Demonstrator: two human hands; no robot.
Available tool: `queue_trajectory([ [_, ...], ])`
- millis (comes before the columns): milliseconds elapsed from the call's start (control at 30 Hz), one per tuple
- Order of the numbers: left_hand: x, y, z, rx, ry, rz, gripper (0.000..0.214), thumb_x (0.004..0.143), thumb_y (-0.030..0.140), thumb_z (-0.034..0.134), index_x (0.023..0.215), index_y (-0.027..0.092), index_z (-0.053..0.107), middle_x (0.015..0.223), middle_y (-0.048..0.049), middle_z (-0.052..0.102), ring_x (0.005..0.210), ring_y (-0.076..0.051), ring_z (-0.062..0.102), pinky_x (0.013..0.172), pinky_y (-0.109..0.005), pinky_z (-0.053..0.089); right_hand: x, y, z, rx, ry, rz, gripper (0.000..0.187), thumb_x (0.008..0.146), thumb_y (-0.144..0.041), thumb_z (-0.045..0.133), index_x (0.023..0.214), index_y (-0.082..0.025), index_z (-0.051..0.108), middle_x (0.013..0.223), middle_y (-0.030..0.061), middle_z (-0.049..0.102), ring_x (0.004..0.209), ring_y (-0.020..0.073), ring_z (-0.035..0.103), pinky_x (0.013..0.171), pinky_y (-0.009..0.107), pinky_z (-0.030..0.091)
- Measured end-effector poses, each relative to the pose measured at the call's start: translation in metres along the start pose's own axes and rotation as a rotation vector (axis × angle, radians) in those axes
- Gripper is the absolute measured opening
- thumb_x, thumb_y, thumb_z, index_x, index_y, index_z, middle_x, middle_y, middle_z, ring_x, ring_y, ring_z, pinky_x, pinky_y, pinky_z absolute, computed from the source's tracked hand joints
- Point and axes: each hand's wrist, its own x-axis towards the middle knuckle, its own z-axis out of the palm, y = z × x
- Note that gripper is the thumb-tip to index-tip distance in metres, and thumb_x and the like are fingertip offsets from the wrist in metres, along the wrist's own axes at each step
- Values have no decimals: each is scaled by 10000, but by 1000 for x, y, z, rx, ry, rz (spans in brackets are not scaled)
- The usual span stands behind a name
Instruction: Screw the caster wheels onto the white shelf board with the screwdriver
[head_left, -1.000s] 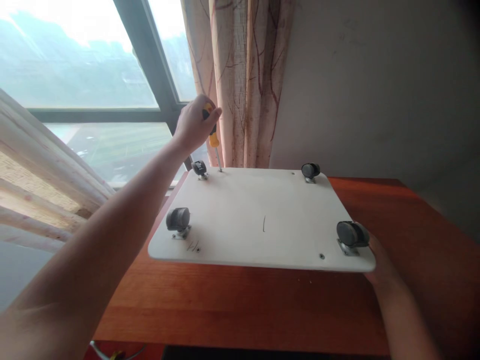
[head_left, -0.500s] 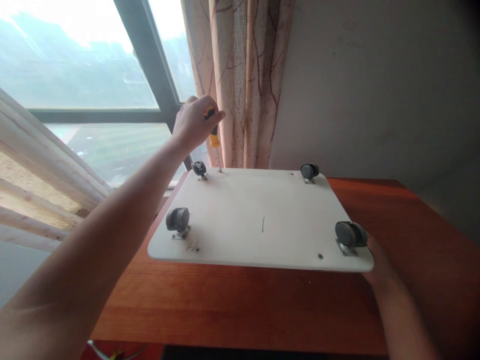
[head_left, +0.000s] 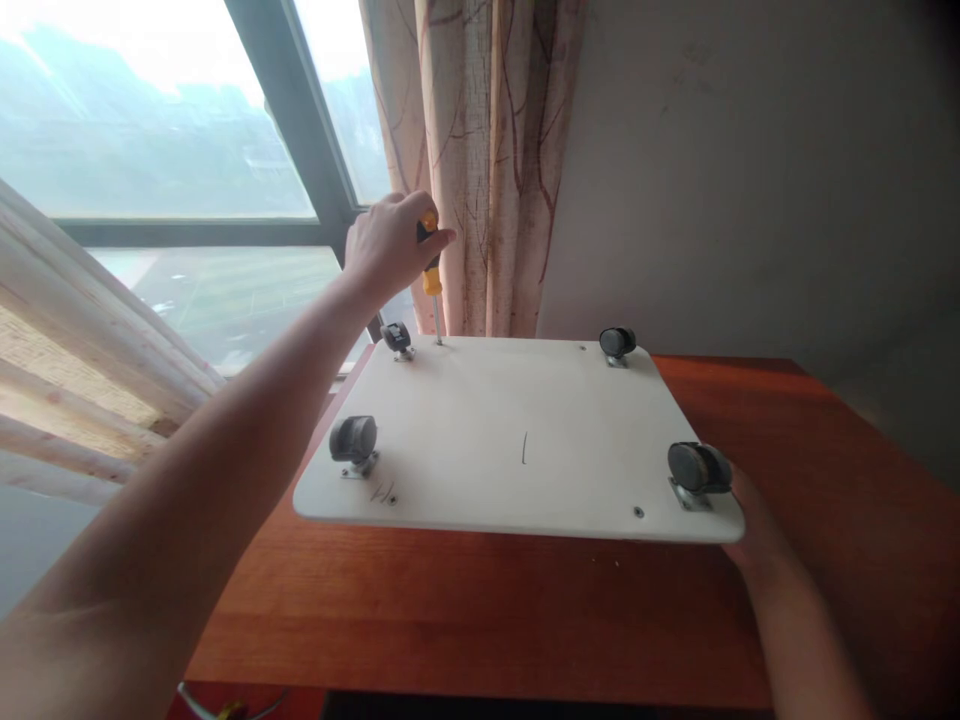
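My left hand [head_left: 394, 240] is closed around the yellow and black handle of a screwdriver [head_left: 431, 280]. The screwdriver stands nearly upright, its tip on a screw at the far left of a white board [head_left: 480, 420]. Dark swivel casters sit near the board's corners: one far left [head_left: 397, 340], one near left [head_left: 354, 440], one far right [head_left: 617, 343], one near right [head_left: 697, 468]. At the board's right edge is my right hand [head_left: 750, 525], partly hidden behind the near right caster and the board; its fingers are out of sight. More screws [head_left: 638, 512] show in the board.
Beneath the board lies a reddish-brown wooden table [head_left: 480, 620]. A window [head_left: 187, 150] and patterned curtains [head_left: 487, 160] stand behind and to the left, with a grey wall [head_left: 735, 180] at the back right. Something red [head_left: 285, 702] shows below the table's front edge.
My left hand has turned slightly on the screwdriver handle, and the screwdriver stands a little more upright. The board and my right hand look the same apart from a slight camera shift.
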Motion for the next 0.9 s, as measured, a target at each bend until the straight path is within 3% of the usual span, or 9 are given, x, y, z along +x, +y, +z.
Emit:
queue_trajectory([
  [233,5,-13,6,-11,37,-35,249,761,334,643,1008,360,621,872,-63,668,936,-341,608,789,-478,433,-3,-3,3,-11,3,-26,276,783,-515,738,846,-247,717,781,-17,672,702,182,565,638,278,490],
  [433,2,2,-5,115,-11,-85,136,732,358,675,847,310,620,813,-57,608,932,-302,565,784,-443,388,-1,-1,0,-19,-8,-13,257,779,-483,727,864,-242,704,781,-6,674,710,200,584,636,294,497],
  [633,6,7,-9,176,-104,-96,292,742,298,645,1034,307,633,772,-10,535,785,-203,439,736,-373,335,-1,-2,1,-35,-1,-20,254,778,-469,715,881,-238,706,816,-1,686,736,205,594,661,294,499],
  [900,10,5,-11,280,-101,-121,234,751,426,725,866,251,622,701,-9,481,908,-241,490,820,-388,347,0,0,-2,-45,-52,-41,256,787,-489,697,859,-243,692,781,-9,668,688,195,556,633,295,465],
])
